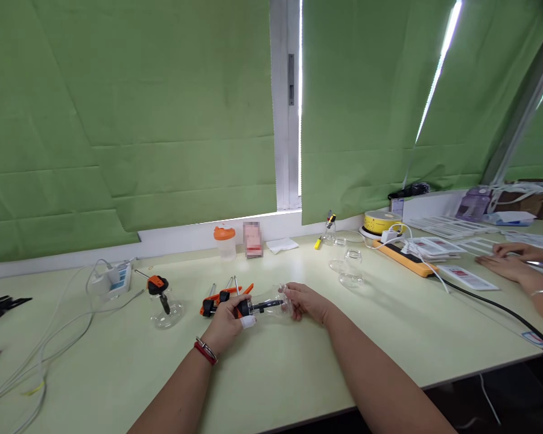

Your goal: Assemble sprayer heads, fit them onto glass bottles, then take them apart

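In the middle of the table I hold a clear glass bottle [271,311] on its side, with a black tube [271,304] inside it. My left hand [226,325] is closed round the black and orange bottle top at the bottle's narrow end. White tape wraps its thumb. My right hand [310,303] grips the wide glass base, fingers bent round it. Just beyond my left hand lie several orange and black bottle tops [210,305] with metal stems. To the left, an upright glass bottle [166,319] carries an orange and black top [157,284].
Open glass bottles [352,274] stand to the right, near a yellow-handled tool [318,243]. An orange-lidded cup [227,244] stands by the window. Cables, an orange power strip [407,259] and a co-worker's hands [509,262] over papers are at right; a white power strip [120,280] is at left.
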The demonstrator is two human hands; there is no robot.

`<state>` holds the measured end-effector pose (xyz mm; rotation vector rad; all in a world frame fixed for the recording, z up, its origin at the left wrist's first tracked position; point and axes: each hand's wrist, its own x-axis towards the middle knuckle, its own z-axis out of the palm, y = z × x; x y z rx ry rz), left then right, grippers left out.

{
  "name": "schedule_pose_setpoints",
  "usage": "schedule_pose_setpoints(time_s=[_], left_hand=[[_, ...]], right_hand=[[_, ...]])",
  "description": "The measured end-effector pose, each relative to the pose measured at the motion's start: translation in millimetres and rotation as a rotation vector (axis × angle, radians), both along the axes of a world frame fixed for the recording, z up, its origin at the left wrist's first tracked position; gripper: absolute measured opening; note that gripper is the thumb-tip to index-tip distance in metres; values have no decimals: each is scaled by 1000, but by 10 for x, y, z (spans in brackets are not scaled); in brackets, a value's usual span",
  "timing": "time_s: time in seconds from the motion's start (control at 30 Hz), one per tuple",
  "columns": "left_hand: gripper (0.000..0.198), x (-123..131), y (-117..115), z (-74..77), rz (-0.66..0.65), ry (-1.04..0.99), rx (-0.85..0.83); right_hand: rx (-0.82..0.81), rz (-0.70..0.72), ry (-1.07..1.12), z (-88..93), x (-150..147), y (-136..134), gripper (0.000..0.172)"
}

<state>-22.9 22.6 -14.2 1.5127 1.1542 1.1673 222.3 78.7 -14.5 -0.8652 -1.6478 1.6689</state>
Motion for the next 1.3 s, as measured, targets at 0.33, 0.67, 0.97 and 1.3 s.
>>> schedule_pose_setpoints(time_s=[0.33,0.67,0.97,1.3], left_hand=[[55,-5,6,-12,-5,17,19],[58,-12,17,-24,12,-21,-4],[57,-8,23,-52,-6,-15,1],[58,31,-18,12,-2,9,1]], right_hand=[[-40,-23,-74,-10,-18,12,55],[59,51,109,51,64,-17,64],[-6,40,94,61,14,-36,44],[-58,-1,-19,20,-18,1,49]])
